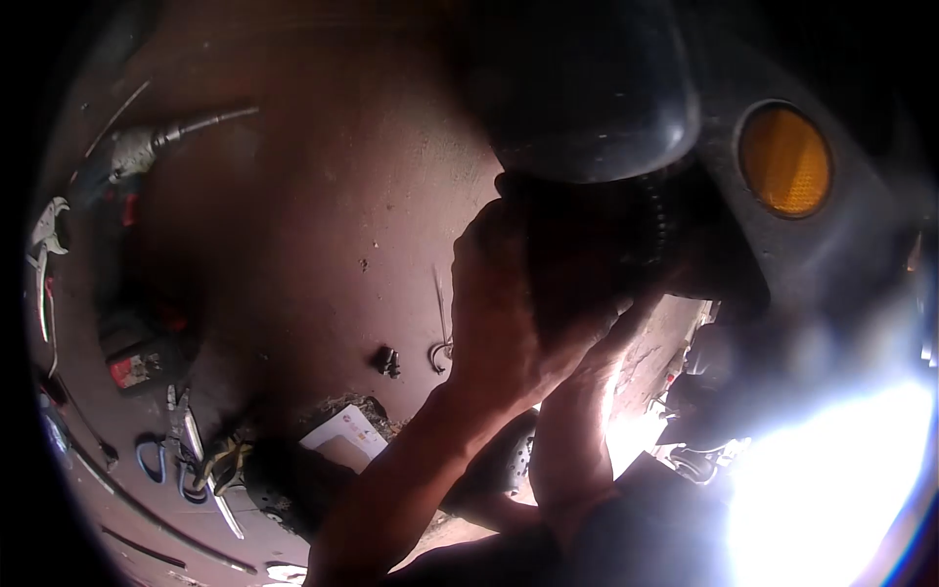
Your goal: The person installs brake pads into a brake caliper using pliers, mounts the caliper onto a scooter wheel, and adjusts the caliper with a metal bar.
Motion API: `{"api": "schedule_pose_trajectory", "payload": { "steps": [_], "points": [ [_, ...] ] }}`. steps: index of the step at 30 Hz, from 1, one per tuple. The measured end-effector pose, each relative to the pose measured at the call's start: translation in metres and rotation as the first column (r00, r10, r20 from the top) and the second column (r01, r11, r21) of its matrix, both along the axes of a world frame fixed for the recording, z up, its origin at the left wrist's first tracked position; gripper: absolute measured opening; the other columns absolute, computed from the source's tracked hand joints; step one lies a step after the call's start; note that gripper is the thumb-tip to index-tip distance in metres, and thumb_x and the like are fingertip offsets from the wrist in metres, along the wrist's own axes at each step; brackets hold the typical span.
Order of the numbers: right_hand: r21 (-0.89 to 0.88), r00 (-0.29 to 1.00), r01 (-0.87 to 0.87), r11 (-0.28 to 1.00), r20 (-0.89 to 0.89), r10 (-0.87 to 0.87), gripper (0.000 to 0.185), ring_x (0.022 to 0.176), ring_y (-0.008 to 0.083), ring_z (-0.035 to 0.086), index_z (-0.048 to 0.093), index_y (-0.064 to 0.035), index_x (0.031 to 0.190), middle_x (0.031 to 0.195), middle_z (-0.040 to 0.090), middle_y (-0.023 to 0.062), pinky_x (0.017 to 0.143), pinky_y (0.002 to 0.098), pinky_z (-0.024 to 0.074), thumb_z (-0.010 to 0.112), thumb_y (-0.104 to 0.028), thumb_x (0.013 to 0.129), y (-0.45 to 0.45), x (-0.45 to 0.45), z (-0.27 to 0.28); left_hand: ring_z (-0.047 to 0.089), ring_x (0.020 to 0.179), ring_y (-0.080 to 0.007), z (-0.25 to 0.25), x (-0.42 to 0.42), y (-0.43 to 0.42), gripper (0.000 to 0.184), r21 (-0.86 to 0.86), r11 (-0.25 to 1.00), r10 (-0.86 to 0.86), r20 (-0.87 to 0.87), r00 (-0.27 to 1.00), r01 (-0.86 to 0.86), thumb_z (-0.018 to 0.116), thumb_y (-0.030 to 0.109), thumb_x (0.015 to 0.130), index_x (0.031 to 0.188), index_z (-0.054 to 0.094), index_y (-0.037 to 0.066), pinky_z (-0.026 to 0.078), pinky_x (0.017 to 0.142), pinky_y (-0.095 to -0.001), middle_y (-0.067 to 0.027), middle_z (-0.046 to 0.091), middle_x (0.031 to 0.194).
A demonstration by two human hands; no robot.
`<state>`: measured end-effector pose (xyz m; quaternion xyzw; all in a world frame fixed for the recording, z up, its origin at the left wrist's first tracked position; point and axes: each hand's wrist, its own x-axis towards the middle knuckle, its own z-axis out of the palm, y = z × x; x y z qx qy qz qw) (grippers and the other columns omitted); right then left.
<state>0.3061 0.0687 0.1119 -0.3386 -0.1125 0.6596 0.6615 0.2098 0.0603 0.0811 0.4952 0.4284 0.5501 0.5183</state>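
Both my arms reach up beneath a dark, rounded vehicle part (606, 108), beside a round amber reflector (785, 158) set in a dark panel. My left hand (499, 284) is raised against the shadowed underside; its fingers disappear into the dark. Close by on the right, my right hand (621, 323) reaches into the same shadow, and only its wrist and edge catch light. A ridged dark edge (657, 220) shows faintly above the hands. What either hand touches or holds is hidden by shadow.
On the floor to the left lie a power drill (137, 152) with a long bit, locking pliers (49, 230), a red-and-black battery pack (137, 367) and blue-handled scissors (176, 460). Small dark metal pieces (389, 361) and a white card (344, 438) are nearer. Glare fills the lower right.
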Motion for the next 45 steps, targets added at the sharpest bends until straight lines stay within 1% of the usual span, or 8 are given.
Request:
{"api": "schedule_pose_trajectory", "payload": {
  "steps": [8,20,31,33,37,40,41,45],
  "points": [
    [-0.021,0.972,0.156,0.987,0.181,-0.15,0.059,0.13,0.0242,0.043,0.046,-0.0049,0.138,0.141,0.049,0.0092,0.112,0.0391,0.0305,0.036,-0.05,0.103,-0.014,-0.007,-0.017,0.054,0.113,-0.0444,0.017,0.041,0.019,0.086,-0.175,0.984,-0.028,0.084,0.996,0.043,0.084,0.031,0.07,0.132,0.037,-0.006,0.045,0.101,-0.0486,-0.0284,0.055,0.119],
    [0.051,0.911,0.192,0.98,0.361,-0.198,0.055,0.128,0.0214,0.045,0.047,-0.0026,0.137,0.139,0.05,0.0085,0.111,0.0347,0.0332,0.034,-0.046,0.105,-0.017,-0.003,-0.024,0.061,0.108,-0.0268,0.039,0.033,0.017,0.061,-0.362,0.925,-0.045,0.191,0.981,0.113,0.073,0.027,0.079,0.125,0.052,-0.006,0.048,0.092,-0.036,-0.0178,0.062,0.115],
    [0.004,0.957,0.265,0.964,0.125,-0.263,0.055,0.127,0.0192,0.044,0.043,-0.0013,0.141,0.138,0.049,0.0093,0.109,0.0315,0.0343,0.032,-0.043,0.107,-0.014,-0.003,-0.031,0.06,0.107,-0.0231,0.081,0.023,0.006,0.062,-0.401,0.9,-0.061,0.268,0.962,0.169,0.074,0.028,0.079,0.126,0.052,-0.006,0.048,0.091,-0.0344,-0.0156,0.062,0.117],
    [0.054,0.947,0.219,0.974,0.229,-0.225,0.072,0.133,0.0237,0.043,0.035,-0.0069,0.148,0.147,0.043,0.0093,0.111,0.0359,0.0368,0.031,-0.062,0.102,-0.012,-0.003,-0.038,0.06,0.108,-0.0222,0.062,0.027,0.014,0.06,-0.399,0.904,-0.079,0.202,0.976,0.156,0.073,0.027,0.081,0.126,0.052,-0.006,0.047,0.091,-0.0337,-0.0147,0.062,0.117],
    [0.044,0.968,0.225,0.973,0.109,-0.228,0.067,0.136,0.0243,0.041,0.034,-0.007,0.15,0.15,0.041,0.0095,0.115,0.034,0.0317,0.026,-0.056,0.105,-0.012,-0.009,-0.032,0.061,0.107,-0.0246,0.061,0.028,0.015,0.044,-0.288,0.952,-0.08,0.091,0.993,0.103,0.066,0.022,0.085,0.121,0.058,-0.002,0.047,0.092,-0.0344,-0.0149,0.063,0.117],
    [-0.026,0.954,0.3,0.954,0.035,-0.299,0.046,0.122,0.0194,0.048,0.043,0.0005,0.139,0.137,0.05,0.0116,0.101,0.0304,0.0422,0.042,-0.032,0.107,-0.013,-0.013,-0.022,0.061,0.108,-0.0277,0.041,0.027,0.015,0.034,-0.068,0.99,-0.134,-0.132,0.982,0.126,0.06,0.02,0.09,0.118,0.061,0.0,0.048,0.092,-0.0354,-0.0174,0.062,0.116],
    [0.003,0.948,0.17,0.985,0.273,-0.164,0.066,0.137,0.0234,0.04,0.033,-0.0059,0.15,0.15,0.041,0.0087,0.115,0.0336,0.0318,0.028,-0.054,0.105,-0.015,-0.008,-0.039,0.061,0.109,-0.0286,0.034,0.026,0.016,0.032,-0.008,0.991,-0.135,-0.194,0.972,0.136,0.058,0.019,0.092,0.117,0.061,0.0,0.048,0.092,-0.0357,-0.0181,0.062,0.116],
    [-0.009,0.947,0.201,0.979,0.257,-0.192,0.056,0.13,0.0206,0.044,0.039,-0.0036,0.145,0.144,0.045,0.0095,0.109,0.0322,0.0364,0.036,-0.042,0.105,-0.015,-0.015,-0.024,0.061,0.109,-0.0305,0.042,0.025,0.014,0.03,0.042,0.99,-0.117,-0.308,0.944,0.137,0.053,0.019,0.095,0.117,0.061,0.0,0.048,0.093,-0.0375,-0.0194,0.063,0.116]
  ]
}}
